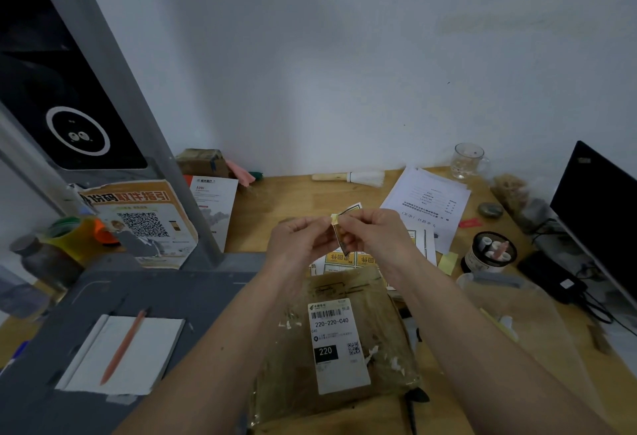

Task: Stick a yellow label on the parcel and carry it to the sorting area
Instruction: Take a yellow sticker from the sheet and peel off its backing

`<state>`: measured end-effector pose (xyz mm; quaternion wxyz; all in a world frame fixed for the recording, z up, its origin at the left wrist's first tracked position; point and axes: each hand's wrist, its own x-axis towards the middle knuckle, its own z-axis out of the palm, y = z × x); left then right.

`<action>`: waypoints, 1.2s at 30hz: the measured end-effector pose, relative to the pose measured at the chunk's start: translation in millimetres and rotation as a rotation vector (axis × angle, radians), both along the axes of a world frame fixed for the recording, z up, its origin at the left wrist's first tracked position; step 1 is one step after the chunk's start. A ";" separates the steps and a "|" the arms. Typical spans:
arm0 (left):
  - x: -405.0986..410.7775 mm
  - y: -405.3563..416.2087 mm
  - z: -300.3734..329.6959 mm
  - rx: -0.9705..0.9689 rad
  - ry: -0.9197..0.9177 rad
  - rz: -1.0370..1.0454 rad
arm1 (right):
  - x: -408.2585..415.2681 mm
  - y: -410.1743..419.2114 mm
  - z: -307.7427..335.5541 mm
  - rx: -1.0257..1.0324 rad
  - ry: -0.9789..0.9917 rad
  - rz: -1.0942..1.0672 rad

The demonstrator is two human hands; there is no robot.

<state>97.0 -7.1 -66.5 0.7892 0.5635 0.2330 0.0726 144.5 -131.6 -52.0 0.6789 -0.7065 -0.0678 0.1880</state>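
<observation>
A brown parcel (344, 383) wrapped in clear plastic lies on the wooden desk in front of me, with a white shipping label (339, 341) reading 220 on top. Above it, both hands are raised together. My left hand (300, 245) and my right hand (372, 231) pinch a small yellow label (336, 219) between their fingertips; its backing paper hangs down between them. A sheet of yellow labels (348, 260) lies on the desk just beyond the parcel, partly hidden by my hands.
A grey scanner stand (113, 96) rises at the left, with a notebook and an orange pen (122, 348) on its base. Papers (427, 200), a brush (348, 177), a glass mug (467, 160), a round tin (489, 252) and a black monitor (599, 207) lie to the right.
</observation>
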 end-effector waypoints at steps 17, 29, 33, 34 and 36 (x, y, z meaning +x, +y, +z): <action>-7.9 -9.2 8.6 0.457 -0.102 0.027 | -5.6 3.4 2.2 -0.121 -0.162 -0.007; -5.8 -3.1 9.0 0.089 -0.044 0.026 | -11.4 2.0 3.4 -0.157 -0.241 0.055; -6.0 0.7 7.1 -0.082 -0.046 -0.006 | -11.9 2.6 1.7 -0.141 -0.233 0.070; -6.1 1.4 6.4 -0.102 -0.046 -0.013 | -11.7 2.7 1.4 -0.141 -0.233 0.077; -5.7 2.5 5.5 -0.123 -0.045 -0.021 | -11.7 2.9 0.8 -0.138 -0.232 0.092</action>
